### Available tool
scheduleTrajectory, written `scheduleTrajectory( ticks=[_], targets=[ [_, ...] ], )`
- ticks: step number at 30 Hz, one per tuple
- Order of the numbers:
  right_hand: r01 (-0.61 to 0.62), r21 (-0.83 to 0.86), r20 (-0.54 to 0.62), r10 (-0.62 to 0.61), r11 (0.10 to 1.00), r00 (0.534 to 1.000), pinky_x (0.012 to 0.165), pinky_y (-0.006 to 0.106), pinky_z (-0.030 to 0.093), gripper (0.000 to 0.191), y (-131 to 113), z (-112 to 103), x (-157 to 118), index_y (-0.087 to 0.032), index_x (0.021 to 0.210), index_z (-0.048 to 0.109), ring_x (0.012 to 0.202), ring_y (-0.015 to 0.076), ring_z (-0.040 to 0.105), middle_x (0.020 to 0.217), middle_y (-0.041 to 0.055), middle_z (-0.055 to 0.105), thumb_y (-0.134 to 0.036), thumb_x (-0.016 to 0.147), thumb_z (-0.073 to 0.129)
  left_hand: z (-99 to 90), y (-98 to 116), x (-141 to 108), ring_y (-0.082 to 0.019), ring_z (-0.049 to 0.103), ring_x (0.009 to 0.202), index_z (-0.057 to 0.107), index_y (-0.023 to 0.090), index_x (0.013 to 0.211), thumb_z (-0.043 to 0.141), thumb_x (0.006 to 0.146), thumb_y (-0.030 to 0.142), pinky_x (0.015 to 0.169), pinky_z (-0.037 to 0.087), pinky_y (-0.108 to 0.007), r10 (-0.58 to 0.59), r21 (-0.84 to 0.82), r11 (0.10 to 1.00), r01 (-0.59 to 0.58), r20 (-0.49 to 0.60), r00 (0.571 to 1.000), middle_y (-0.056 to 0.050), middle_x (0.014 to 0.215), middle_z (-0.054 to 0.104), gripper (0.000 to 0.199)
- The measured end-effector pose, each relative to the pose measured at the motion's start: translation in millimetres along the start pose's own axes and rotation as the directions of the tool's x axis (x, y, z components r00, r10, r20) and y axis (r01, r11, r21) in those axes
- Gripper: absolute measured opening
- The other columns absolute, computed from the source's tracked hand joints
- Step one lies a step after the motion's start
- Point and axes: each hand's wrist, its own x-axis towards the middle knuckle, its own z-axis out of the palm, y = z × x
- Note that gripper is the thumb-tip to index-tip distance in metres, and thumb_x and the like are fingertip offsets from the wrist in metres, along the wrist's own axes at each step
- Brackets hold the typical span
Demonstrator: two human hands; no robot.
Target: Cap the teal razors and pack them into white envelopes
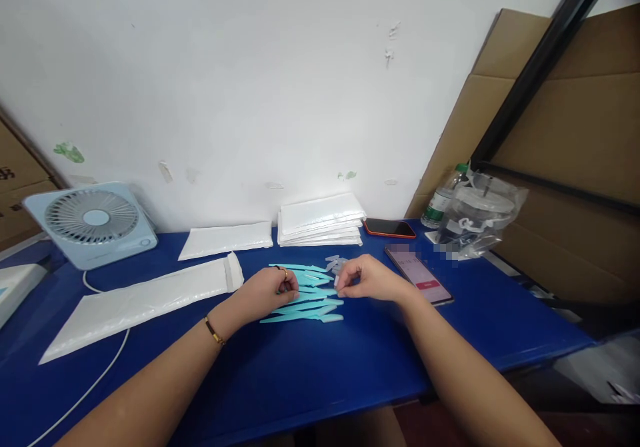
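Observation:
Several slim teal eyebrow razors (300, 312) lie roughly side by side on the blue table, some with pale covers at their right ends. My left hand (273, 292) is closed over the left part of the group, thumb and fingers pinching one teal razor. From the other side, my right hand (367, 279) pinches at the right end of a razor; its fingertips hide whether they grip the blade end or a cover. Just behind the right fingertips sits a small heap of clear plastic caps (334, 262).
White padded mailers (320, 215) are stacked by the wall, with one more (225, 239) beside them. A long opened mailer (140, 304) lies left. Around stand a blue fan (95, 218) with its cable, two phones (390, 228) (420, 277), a bottle (443, 197) and a bagged cup (477, 214).

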Motion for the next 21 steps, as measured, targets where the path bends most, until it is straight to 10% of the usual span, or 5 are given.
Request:
scheduleTrajectory(
  ticks=[6,13,21],
  targets=[
    [-0.065,-0.365,-0.217,-0.017,0.929,0.976,0.062,0.024,0.043,0.011,16.0,-12.7,0.3,-0.019,0.081,0.071,0.066,0.0126,0.057,0.083,0.0041,0.065,-0.02,0.074,0.062,-1.5,-6.1,2.2,-0.02,0.057,0.091,0.066,0.024,0.087,0.057,0.081,0.034,0.077,0.035,-0.03,0.131,0.313,0.942,-0.121,-0.012,0.991,-0.002,0.091,0.066,0.014],
    [-0.097,-0.587,-0.176,-0.01,0.804,0.984,0.06,0.022,0.037,0.009,26.8,3.7,12.1,-0.018,0.073,0.067,0.066,0.0123,0.054,0.078,0.0034,0.06,-0.013,0.071,0.059,3.0,-7.1,5.9,-0.017,0.058,0.074,0.062,0.02,0.077,0.045,0.088,0.025,0.07,0.031,-0.03,0.224,0.459,0.868,-0.188,-0.025,0.974,-0.002,0.075,0.065,0.021],
    [-0.086,-0.186,-0.337,0.019,0.979,0.941,0.056,0.022,0.041,0.017,15.7,-4.2,5.2,-0.018,0.09,0.062,0.058,0.0114,0.055,0.068,0.0,0.061,-0.03,0.083,0.053,-2.1,1.6,3.3,-0.016,0.053,0.064,0.051,0.019,0.08,0.035,0.09,0.026,0.063,0.034,-0.029,0.085,0.33,0.944,-0.021,-0.181,0.98,-0.002,0.072,0.06,0.02]
  ],
)
